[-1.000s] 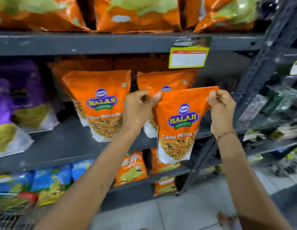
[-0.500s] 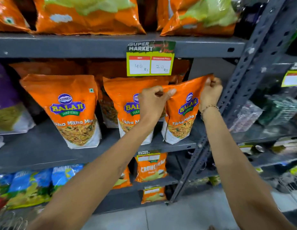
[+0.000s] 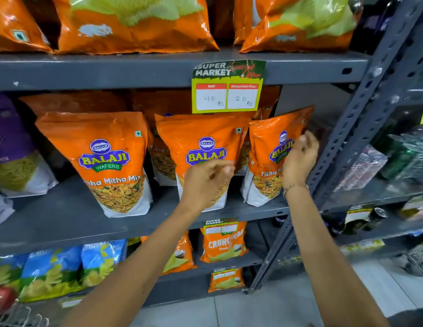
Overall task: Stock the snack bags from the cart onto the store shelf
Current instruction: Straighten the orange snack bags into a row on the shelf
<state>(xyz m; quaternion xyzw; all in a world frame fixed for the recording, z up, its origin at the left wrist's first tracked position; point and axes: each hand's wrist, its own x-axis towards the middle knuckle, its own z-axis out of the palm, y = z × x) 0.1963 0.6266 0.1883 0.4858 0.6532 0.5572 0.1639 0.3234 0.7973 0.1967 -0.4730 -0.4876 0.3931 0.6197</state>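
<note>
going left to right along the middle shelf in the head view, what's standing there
purple bag → left Balaji bag → middle Balaji bag, with the left hand in front of it → right Balaji bag, with the right hand at its edge → grey upright post

Price tag (image 3: 227, 87) hanging from the upper shelf edge (image 3: 87, 72) reads "SUPER MARKET", with two white boxes handwritten "40 Rs" and "20 Rs"; the red headers above them are too blurred. Left orange pouch (image 3: 106, 159) reads "BALAJI WAFERS" and "Mitha Mix"; middle pouch (image 3: 203, 138) shows "BALAJI", right pouch (image 3: 269, 149) "BALAJI" and "Tikha". On the shelf below, an orange bag (image 3: 223, 244) reads "CRUNCH…", under a small tag (image 3: 220, 226) marked "SUPER MARKET".
</note>
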